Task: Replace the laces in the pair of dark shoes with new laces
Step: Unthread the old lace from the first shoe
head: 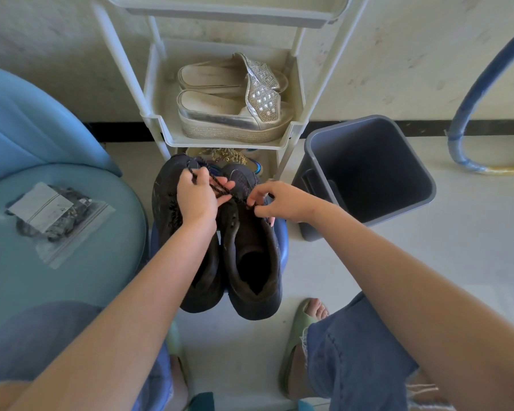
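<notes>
Head view: dark shoes (pixel 251 241) side by side at centre, toes toward 12 o'clock. Left hand (pixel 197 200) over left shoe, fingers curled round black lace (pixel 219 186). Lace runs toward 4 o'clock into right hand (pixel 281 203), thumb and forefinger pinching it. Bagged laces (pixel 52 216) at 9 o'clock.

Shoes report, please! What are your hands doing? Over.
Left hand grips the lace. Right hand pinches it over the dark shoes. Nothing in the way.
</notes>
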Motion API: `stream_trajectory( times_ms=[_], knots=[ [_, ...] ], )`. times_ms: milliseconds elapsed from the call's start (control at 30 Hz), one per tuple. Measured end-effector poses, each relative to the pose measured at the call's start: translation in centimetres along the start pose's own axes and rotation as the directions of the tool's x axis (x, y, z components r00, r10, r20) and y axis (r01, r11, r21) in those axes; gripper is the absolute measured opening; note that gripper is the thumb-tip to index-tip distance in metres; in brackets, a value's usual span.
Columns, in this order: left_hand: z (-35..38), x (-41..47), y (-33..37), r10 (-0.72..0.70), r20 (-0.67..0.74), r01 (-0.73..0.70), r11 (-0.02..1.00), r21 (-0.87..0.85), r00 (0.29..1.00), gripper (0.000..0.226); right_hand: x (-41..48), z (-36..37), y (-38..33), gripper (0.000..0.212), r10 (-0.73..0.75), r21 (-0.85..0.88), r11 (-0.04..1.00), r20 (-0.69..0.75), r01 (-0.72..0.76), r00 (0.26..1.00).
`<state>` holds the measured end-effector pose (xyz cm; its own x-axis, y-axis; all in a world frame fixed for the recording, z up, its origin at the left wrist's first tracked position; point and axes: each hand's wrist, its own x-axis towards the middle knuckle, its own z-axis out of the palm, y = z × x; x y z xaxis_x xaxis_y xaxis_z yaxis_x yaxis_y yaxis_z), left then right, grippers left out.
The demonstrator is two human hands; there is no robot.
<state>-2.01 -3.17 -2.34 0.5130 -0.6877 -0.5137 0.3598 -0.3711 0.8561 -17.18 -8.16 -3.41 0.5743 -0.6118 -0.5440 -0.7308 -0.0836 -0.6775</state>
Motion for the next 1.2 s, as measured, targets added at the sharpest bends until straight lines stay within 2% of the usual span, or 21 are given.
stream_trajectory(
  times_ms=[67,100,167,200,267,333,367,500,567,633,767,833,867,967,1033,1067,1133,1200],
  knots=[
    [0.2,-0.1,-0.1,0.127,0.062,-0.136,0.974,0.179,0.99,0.017,-0.1,0.0,0.0,0.018,0.005,0.02,1.0,0.011,-0.005,1.0],
    [0.4,-0.1,-0.2,0.186,0.11,-0.211,0.93,0.301,0.976,0.016,-0.2,0.0,0.0,0.023,0.001,0.041,0.999,0.025,-0.002,1.0],
    [0.4,-0.1,-0.5,0.253,0.26,-0.359,0.746,0.56,0.932,0.009,-0.4,-0.1,0.2,0.036,0.012,0.078,0.997,0.001,-0.012,1.0],
    [0.3,-0.1,-0.8,0.228,0.341,-0.405,0.636,0.657,0.912,0.01,-0.5,-0.2,0.3,0.041,0.042,0.091,0.995,-0.038,-0.038,0.998],
    [0.0,-0.2,-1.3,0.112,0.434,-0.434,0.454,0.778,0.894,0.016,-0.5,-0.2,0.4,0.036,0.112,0.061,0.992,-0.098,-0.107,0.989],
    [-0.3,-0.3,-1.6,0.039,0.477,-0.458,0.356,0.815,0.878,0.016,-0.2,-0.1,0.4,0.025,0.159,0.032,0.987,-0.086,-0.156,0.984],
    [-0.4,-0.3,-1.6,0.029,0.491,-0.47,0.338,0.815,0.871,0.017,-0.2,0.0,0.4,0.022,0.17,0.045,0.985,-0.072,-0.167,0.983],
    [-0.5,-0.6,-1.9,0.16,0.493,-0.517,0.315,0.796,0.855,0.021,-0.2,0.0,0.5,0.023,0.16,0.015,0.987,-0.083,-0.159,0.984],
    [-0.3,-0.8,-2.3,0.229,0.526,-0.573,0.283,0.769,0.819,0.027,-0.4,-0.3,0.6,0.021,0.155,0.051,0.987,-0.07,-0.152,0.985],
    [-0.2,-0.8,-2.5,0.245,0.575,-0.619,0.185,0.763,0.781,0.02,-0.5,-0.5,0.8,0.019,0.15,0.07,0.987,-0.057,-0.146,0.987],
    [-0.1,-0.6,-2.5,0.241,0.562,-0.592,0.073,0.803,0.792,0.017,-0.6,-0.6,1.1,0.017,0.17,0.143,0.976,-0.041,-0.163,0.985],
    [-0.3,-0.6,-2.1,0.276,0.52,-0.555,0.063,0.829,0.808,0.019,-0.5,-0.7,1.3,0.016,0.2,0.178,0.966,-0.043,-0.189,0.979],
    [-0.6,-0.5,-1.8,0.311,0.475,-0.525,0.099,0.845,0.823,0.019,-0.5,-0.6,1.4,0.015,0.211,0.188,0.962,-0.041,-0.2,0.977],
    [-1.0,0.1,-0.5,0.393,0.306,-0.433,0.291,0.853,0.867,0.017,-0.3,-0.5,1.2,0.018,0.213,0.17,0.963,-0.014,-0.207,0.977],
    [-1.1,0.3,0.1,0.366,0.266,-0.4,0.364,0.841,0.892,0.017,-0.3,-0.6,0.9,0.023,0.198,0.171,0.965,0.012,-0.197,0.98],
    [-1.1,0.3,0.2,0.33,0.262,-0.382,0.377,0.844,0.907,0.025,-0.3,-0.6,0.8,0.024,0.187,0.169,0.968,-0.007,-0.183,0.982],
    [-1.0,0.0,0.3,0.251,0.273,-0.351,0.357,0.865,0.929,0.047,0.0,-0.6,0.6,0.02,0.155,0.143,0.981,-0.153,-0.134,0.976],
    [-0.9,-0.5,0.1,0.211,0.326,-0.379,0.302,0.875,0.922,0.066,0.5,-0.4,0.5,0.015,0.09,0.135,0.99,-0.31,-0.05,0.946]
  ],
)
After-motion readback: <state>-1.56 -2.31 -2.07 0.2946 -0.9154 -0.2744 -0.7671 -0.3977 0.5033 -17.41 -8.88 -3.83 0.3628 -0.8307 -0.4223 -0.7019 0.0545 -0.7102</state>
